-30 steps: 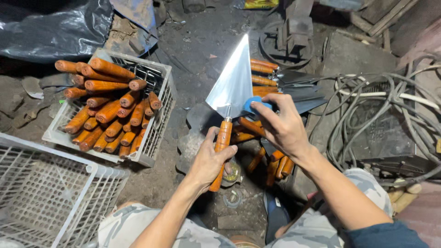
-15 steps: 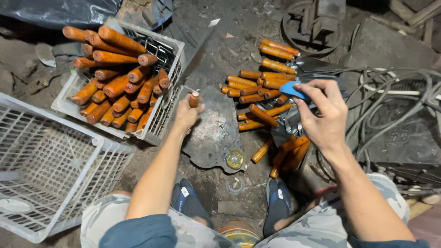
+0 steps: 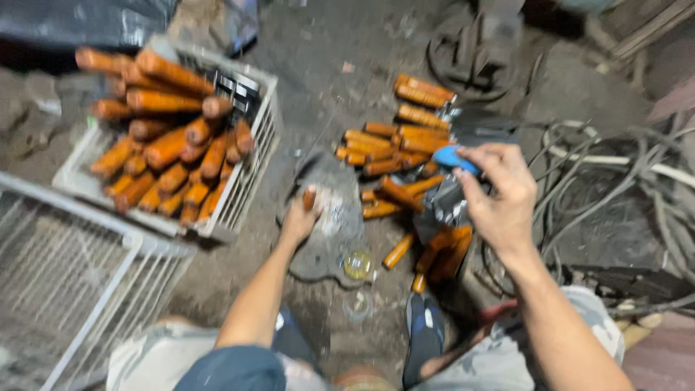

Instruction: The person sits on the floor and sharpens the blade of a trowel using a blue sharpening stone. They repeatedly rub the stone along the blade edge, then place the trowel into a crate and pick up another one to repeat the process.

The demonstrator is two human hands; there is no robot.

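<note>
**Trowel in the left hand, blue piece in the right**

Head view: the frame is motion-blurred, so fine detail is soft. At centre, the left hand (image 3: pixel 300 221) has its grip closed around the orange wooden handle of a trowel (image 3: pixel 310 197); the handle's end pokes up from the fist and the thin grey blade, seen nearly edge-on, runs up and away toward the white plastic crate (image 3: pixel 246 195) in the upper left, which is piled with more orange-handled trowels (image 3: pixel 163 156). At right of centre, the right hand (image 3: pixel 499 199) pinches a small blue object (image 3: pixel 455 158) between thumb and fingertips, just above a loose heap of orange-handled trowels (image 3: pixel 402 156) lying on the dirty floor (image 3: pixel 326 65). A second, empty white wire crate (image 3: pixel 65 289) fills the lower left; a tangle of grey cables (image 3: pixel 615 188) lies at the right edge.

Judging from this, the held trowel is best carried handle-first with the blade kept clear of the crate wall, and laid parallel to the others so the pile stays stable. The right hand should keep its pinch firm, away from the blade edges below it.
</note>
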